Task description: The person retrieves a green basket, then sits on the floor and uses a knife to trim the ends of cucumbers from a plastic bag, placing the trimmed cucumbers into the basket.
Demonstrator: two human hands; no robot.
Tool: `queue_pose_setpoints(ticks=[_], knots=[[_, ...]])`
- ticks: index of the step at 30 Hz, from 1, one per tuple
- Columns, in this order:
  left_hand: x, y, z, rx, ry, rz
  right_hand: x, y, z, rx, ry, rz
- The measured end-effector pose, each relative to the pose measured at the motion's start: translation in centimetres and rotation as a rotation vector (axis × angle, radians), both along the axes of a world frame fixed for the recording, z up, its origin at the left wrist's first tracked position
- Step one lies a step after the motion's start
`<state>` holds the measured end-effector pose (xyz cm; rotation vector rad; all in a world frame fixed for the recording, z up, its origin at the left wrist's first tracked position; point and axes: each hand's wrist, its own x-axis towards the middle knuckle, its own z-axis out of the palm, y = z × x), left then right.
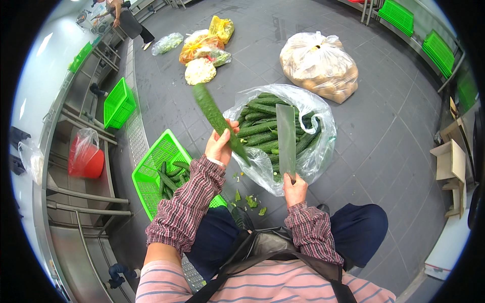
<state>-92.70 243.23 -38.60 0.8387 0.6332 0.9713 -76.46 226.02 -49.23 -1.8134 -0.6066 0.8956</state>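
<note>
My left hand [221, 146] grips a long green cucumber [212, 110] near its lower part, holding it tilted in the air. In my right hand [294, 191] is the handle of a cleaver [286, 138], its broad blade pointing away from me. Beneath the blade, an open clear plastic bag [326, 151] on the floor holds a heap of cucumbers [259, 130]. To my left stands a bright green plastic basket [166, 142] with several cucumbers [170, 178] inside, partly covered by my left sleeve.
Leafy scraps [251, 201] lie by my shoe. Farther off are a tied bag of potato-like produce [320, 68], a cauliflower [201, 71] and bagged vegetables [201, 47]. Another green basket [120, 104] sits beside a metal drain strip [135, 130]. A person [127, 21] stands at the far left.
</note>
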Motion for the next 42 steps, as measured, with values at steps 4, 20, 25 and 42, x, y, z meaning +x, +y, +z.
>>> queue_pose_setpoints(ticks=[4,20,25,42], knots=[[0.1,1.2,-3.1,-0.245,0.082,0.075,-0.3,0.0,-0.3,0.088,-0.237,-0.04],[2.2,-0.5,-5.9,-0.427,0.017,0.237,-0.8,1.3,1.5,0.255,-0.41,0.001],[3.0,-0.8,-5.5,-0.409,0.026,0.231,-1.0,1.5,0.9,0.259,-0.37,-0.009],[-27.4,6.3,-8.4,0.161,1.753,0.534,1.7,1.7,-4.8,0.119,0.102,-0.267]])
